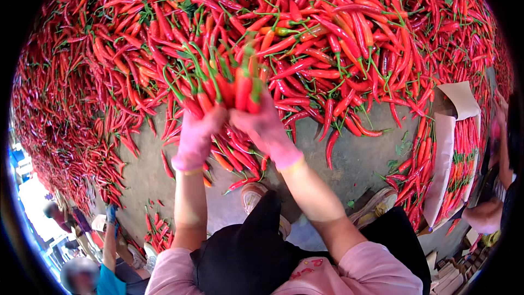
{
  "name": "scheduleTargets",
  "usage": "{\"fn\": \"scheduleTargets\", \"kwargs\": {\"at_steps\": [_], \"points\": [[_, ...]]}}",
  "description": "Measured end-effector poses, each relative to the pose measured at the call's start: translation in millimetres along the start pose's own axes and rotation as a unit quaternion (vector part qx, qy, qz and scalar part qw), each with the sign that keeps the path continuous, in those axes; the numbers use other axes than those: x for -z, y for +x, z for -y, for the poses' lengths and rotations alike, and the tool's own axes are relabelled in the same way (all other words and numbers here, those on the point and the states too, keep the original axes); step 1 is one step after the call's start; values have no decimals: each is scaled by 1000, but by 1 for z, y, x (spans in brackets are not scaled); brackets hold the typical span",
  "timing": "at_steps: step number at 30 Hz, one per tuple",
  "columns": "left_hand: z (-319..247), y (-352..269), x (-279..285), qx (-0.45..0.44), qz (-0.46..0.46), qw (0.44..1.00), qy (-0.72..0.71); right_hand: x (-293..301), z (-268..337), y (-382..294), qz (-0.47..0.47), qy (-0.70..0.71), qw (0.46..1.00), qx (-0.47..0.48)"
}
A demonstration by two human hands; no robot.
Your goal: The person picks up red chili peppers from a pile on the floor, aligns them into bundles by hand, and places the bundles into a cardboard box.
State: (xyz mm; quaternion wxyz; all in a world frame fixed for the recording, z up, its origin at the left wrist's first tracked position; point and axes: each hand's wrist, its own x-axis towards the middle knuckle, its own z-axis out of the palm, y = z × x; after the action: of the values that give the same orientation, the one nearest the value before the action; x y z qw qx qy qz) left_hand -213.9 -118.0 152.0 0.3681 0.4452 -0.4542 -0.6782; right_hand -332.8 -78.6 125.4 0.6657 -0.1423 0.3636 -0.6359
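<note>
Both my hands wear pink gloves and meet in front of me above the floor. My left hand (200, 131) grips several red chili peppers (203, 100), their green stems pointing up and away from me. Close against it, my right hand (262, 127) clasps more red chilies (243, 88); these are blurred. The palms and the lower ends of the held peppers are partly hidden by the gloves. Beneath and between my wrists lies a small bunch of loose chilies (235, 153) on the concrete floor.
A huge heap of red chilies (319, 45) curves around the front. At right stands an open cardboard box (440, 168) with chilies packed in rows, and loose chilies (417, 164) lie beside it. Co-workers are at the lower left, one with a blue glove (111, 214), and at the right edge.
</note>
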Motion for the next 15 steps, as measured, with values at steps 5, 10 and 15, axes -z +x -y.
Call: {"fn": "scheduleTargets", "kwargs": {"at_steps": [5,10,15], "points": [[-1,45,-64,71,185,978,60,78,16,-18,-69,-180,958,213],[-14,50,-59,111,151,980,61,73,13,1,-5,-63,982,179],[13,-57,-8,182,77,980,23,39,-4,-82,-53,117,986,-103]]}}
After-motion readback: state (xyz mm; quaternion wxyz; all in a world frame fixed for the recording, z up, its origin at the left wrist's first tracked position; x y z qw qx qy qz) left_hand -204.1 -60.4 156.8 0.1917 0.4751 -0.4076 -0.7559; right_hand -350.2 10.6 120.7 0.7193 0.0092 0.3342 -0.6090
